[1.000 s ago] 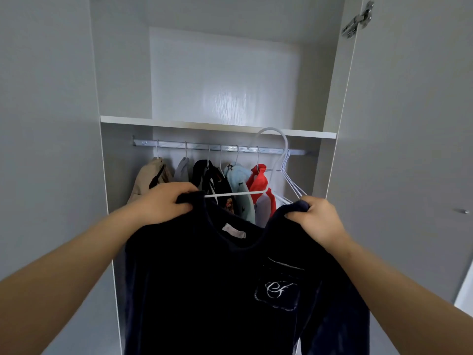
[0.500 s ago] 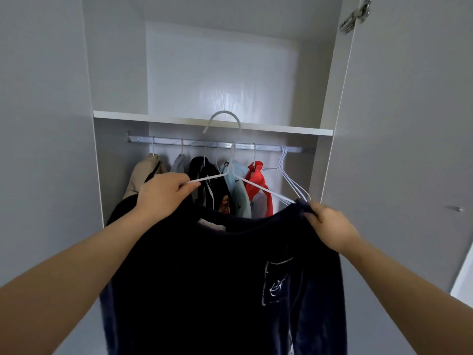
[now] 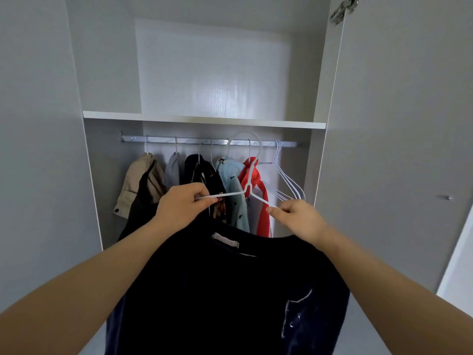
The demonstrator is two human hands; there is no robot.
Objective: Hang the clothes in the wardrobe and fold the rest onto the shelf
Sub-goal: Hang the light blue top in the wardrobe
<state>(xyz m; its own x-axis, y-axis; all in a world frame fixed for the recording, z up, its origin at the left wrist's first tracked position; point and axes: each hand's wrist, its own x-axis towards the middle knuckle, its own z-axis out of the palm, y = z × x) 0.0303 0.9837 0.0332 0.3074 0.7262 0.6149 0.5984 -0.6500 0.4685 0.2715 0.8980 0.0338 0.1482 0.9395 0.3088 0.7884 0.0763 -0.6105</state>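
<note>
A dark navy shirt (image 3: 225,290) with a white neck label and a chest pocket hangs from a white wire hanger (image 3: 247,187) in front of the open wardrobe. My left hand (image 3: 179,208) pinches the hanger's left arm and my right hand (image 3: 297,219) pinches its right arm, both with the shirt's shoulders gathered under the fingers. The hanger's hook stands level with the metal rail (image 3: 204,141), between the red garment (image 3: 258,198) and the light blue one (image 3: 234,193).
Several garments hang on the rail: beige (image 3: 135,185), grey, black, light blue, red. A bunch of bare white hangers (image 3: 286,180) hangs at the rail's right end. A white shelf (image 3: 204,119) runs above the rail. The open door (image 3: 399,149) stands at the right.
The hanger has moved to the right and down, its hook dropping from above the shelf edge to rail height. My right hand has come in from the shirt's shoulder to the hanger's arm.
</note>
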